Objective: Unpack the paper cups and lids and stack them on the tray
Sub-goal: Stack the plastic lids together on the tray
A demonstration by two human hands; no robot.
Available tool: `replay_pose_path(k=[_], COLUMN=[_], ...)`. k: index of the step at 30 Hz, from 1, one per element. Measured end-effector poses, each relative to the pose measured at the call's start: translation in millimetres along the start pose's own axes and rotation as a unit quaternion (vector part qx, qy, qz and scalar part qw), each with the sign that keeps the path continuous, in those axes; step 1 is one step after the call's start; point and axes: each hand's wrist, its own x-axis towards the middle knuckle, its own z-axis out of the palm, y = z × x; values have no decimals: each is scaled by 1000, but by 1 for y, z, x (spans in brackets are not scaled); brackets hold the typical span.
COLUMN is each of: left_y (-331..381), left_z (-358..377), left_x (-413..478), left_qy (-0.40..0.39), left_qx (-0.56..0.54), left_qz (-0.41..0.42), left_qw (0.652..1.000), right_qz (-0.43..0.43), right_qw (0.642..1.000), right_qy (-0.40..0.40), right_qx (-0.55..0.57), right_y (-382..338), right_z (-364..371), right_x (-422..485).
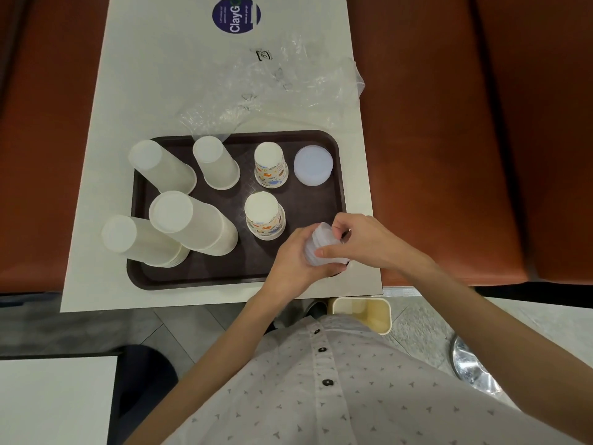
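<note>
Left hand [290, 258], right hand [362, 239]: each grip tight around lid stack [321, 244] between them

I face a white table [205, 75] with a round blue sticker [236, 15] at its far end, set between a rust-orange left bench [41, 155] and a matching right bench [481, 123]. Past its near edge I see grey tiled floor [179, 326], a cream bin [369, 316] and a shiny metal base [471, 370]. A second white tabletop [54, 399] fills my lower left corner.
</note>
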Motion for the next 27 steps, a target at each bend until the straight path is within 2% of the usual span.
replay_pose_path(k=[7, 10, 13, 17, 22, 27], left_y=[-11, -13, -10, -6, -6, -6], left_z=[-4, -5, -5, -4, -7, -7], left_x=[-1, -4, -5, -5, -5, -8], left_qy=[9, 12, 14, 22, 27, 30], left_qx=[3, 17, 35, 30, 25, 19], left_qz=[-26, -37, -25, -22, -25, -33], left_qw=[1000, 999, 999, 999, 999, 999], right_qz=[2, -24, -87, -141, -147, -138], right_qw=[1000, 998, 986, 963, 938, 937], right_qy=[20, 61, 117, 137, 134, 124], right_qx=[3, -17, -77, -186, -282, -296], right_y=[-7, -16, -23, -25, -28, -23], right_z=[-23, -37, -46, -49, -46, -38], right_x=[7, 25, 56, 95, 120, 129])
